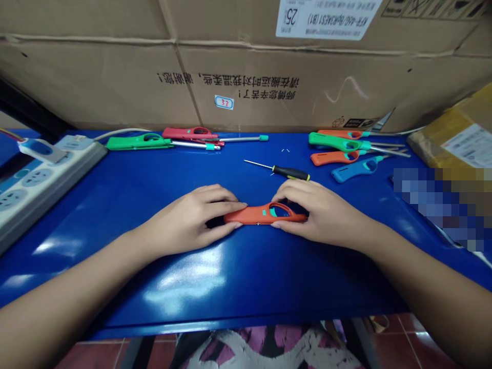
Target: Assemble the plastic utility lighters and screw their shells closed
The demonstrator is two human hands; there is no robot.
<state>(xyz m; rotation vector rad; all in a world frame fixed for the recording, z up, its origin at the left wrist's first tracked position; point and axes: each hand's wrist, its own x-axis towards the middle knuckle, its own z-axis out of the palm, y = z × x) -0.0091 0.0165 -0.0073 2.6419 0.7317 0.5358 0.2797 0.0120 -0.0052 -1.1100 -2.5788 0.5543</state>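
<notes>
Because the orange lighter casing (251,216) has a smooth, curved shell, we judge that uneven pressure could twist it loose. Our left hand (203,212) pinches one end between thumb and fingers; our right hand (319,207) grips the other, beside the oval finger loop. We cannot tell whether its halves are fully seated; a gap could let the teal trigger (273,211) slip. Just beyond the right knuckles, the screwdriver (294,172) has a straight metal shank and a rounded black-and-yellow handle; a nudge could roll it into the tiny pale slivers (285,150), scattering them over the glossy blue surface (184,297). Corrugated cardboard (230,61), matt and creased, stands behind.
</notes>
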